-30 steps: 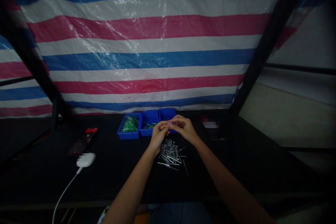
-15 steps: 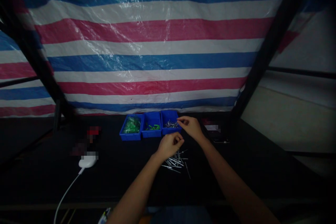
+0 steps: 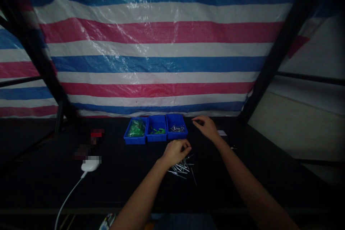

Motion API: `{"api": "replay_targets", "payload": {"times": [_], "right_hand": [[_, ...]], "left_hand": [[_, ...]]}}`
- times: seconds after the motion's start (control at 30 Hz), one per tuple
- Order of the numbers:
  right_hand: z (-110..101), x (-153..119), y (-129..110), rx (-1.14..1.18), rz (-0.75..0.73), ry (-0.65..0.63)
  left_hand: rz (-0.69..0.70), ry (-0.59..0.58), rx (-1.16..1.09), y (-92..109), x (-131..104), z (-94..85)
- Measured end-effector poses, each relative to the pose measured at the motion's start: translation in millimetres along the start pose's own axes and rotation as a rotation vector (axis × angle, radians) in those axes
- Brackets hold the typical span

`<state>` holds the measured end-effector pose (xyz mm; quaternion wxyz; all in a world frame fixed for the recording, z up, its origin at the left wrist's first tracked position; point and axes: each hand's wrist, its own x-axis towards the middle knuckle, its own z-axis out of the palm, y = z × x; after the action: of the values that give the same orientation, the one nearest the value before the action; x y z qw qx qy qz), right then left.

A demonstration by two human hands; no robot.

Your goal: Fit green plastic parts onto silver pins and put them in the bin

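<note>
Kept within reach

Metal rods (image 3: 182, 168) lay loose under the left hand (image 3: 176, 151), presumably for easy picking; blue bins (image 3: 156, 137) near the right hand (image 3: 207, 127) likely kept pieces (image 3: 177, 128) separate. Fingers curled narrowly; whether they gripped anything, I couldn't tell.

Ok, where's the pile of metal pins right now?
In the head view, the pile of metal pins lies on the black table just right of centre, partly hidden by the left hand, nearer the person than the three blue bins.

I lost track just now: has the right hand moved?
Yes, the right hand has moved rightward, from the rightmost blue bin to beside it.
</note>
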<state>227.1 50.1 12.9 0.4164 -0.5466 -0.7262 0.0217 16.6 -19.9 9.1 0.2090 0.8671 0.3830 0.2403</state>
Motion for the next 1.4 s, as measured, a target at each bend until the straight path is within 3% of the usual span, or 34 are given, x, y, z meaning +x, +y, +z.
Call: {"api": "replay_targets", "payload": {"times": [0.13, 0.2, 0.27, 0.37, 0.47, 0.6, 0.77, 0.9, 1.2, 1.33, 1.4], "right_hand": [[-37.0, -28.6, 60.9, -0.150, 0.137, -0.007], [-51.4, -45.3, 88.7, -0.209, 0.257, -0.072], [-58.7, -58.8, 109.2, -0.226, 0.329, -0.135], [-55.8, -67.7, 122.9, -0.267, 0.437, -0.084], [-45.5, -65.3, 121.7, -0.333, 0.549, 0.076], [-39.1, -62.8, 118.2, -0.308, 0.503, 0.192], [-45.5, -71.5, 121.8, -0.285, 0.375, 0.132], [-54.7, -79.3, 119.1, -0.332, 0.309, 0.061], [-65.0, -87.0, 105.4, -0.380, 0.316, 0.047], [-52.9, -78.1, 83.0, -0.265, 0.219, 0.120], [-42.9, -73.8, 62.6, -0.154, 0.121, 0.086]], "left_hand": [[-0.011, 0.008, 0.017, 0.0, -0.3, -0.2], [-0.012, 0.023, 0.017, -0.8, -0.2, -0.3], [-0.008, 0.044, 0.021, -2.0, -0.1, -0.5], [-0.003, 0.058, 0.044, -3.7, -0.3, -1.4], [0.006, 0.045, 0.070, -4.5, -0.6, -2.9], [0.075, -0.001, 0.111, -5.1, -0.3, -4.5], [0.211, -0.104, 0.167, -5.9, -0.2, -2.6], [0.221, -0.116, 0.170, -5.9, -0.4, -0.8], [0.220, -0.102, 0.163, -4.6, -0.2, 1.4], [0.232, -0.084, 0.139, -4.3, -0.3, 3.3], [0.237, -0.084, 0.133, -4.5, 0.0, 4.3]]}}
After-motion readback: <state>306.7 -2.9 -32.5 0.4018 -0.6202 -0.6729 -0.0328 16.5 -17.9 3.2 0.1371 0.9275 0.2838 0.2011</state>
